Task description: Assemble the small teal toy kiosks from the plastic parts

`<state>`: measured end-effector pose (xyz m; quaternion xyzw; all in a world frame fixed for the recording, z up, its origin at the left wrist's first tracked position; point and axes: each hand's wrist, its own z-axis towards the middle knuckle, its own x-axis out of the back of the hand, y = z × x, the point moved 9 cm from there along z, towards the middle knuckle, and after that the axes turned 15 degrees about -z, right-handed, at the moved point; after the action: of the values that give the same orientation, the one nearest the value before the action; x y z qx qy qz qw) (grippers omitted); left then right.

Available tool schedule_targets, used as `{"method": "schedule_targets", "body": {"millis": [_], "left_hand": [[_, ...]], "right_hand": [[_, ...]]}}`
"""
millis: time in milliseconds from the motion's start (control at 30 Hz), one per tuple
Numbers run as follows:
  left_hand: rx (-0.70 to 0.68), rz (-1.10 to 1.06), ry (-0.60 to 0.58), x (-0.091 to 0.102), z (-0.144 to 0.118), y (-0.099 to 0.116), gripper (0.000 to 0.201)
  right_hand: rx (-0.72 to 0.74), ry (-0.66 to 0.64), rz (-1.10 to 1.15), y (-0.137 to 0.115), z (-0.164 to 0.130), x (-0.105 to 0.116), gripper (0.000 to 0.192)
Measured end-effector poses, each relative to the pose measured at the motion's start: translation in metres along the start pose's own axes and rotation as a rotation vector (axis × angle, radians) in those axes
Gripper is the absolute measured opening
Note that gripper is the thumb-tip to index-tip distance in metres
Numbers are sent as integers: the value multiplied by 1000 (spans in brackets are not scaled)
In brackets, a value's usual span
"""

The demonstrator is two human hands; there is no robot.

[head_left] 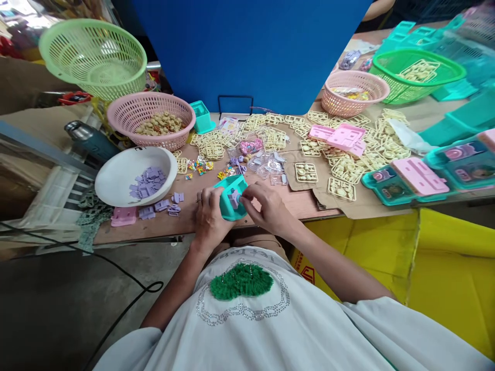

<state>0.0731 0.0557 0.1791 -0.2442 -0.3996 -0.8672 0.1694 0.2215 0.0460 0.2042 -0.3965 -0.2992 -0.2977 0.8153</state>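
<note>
Our left hand [209, 214] clasps the teal plastic toy case [232, 198] steady, so our right hand's [266, 206] fingers pinch its small lilac plastic piece [234, 198] squarely.

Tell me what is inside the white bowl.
The white bowl holds a loose pile of small lilac plastic pieces. Whatever lies beneath that pile is covered.

A bowl [116, 178] lies left of the hands [240, 208], baskets [150, 119] behind.
</note>
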Motion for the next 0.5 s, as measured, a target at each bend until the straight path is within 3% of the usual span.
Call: {"method": "schedule_targets", "body": {"millis": [300, 433, 500], "left_hand": [[-18, 3, 21, 1, -7, 0, 61], [81, -170, 64, 6, -13, -22, 68], [204, -334, 79, 5, -16, -43, 75]], "right_hand": [[68, -17, -97, -19, -1, -7, 20], [53, -95, 3, -12, 6, -13, 19], [39, -47, 15, -7, 11, -9, 19]]}}
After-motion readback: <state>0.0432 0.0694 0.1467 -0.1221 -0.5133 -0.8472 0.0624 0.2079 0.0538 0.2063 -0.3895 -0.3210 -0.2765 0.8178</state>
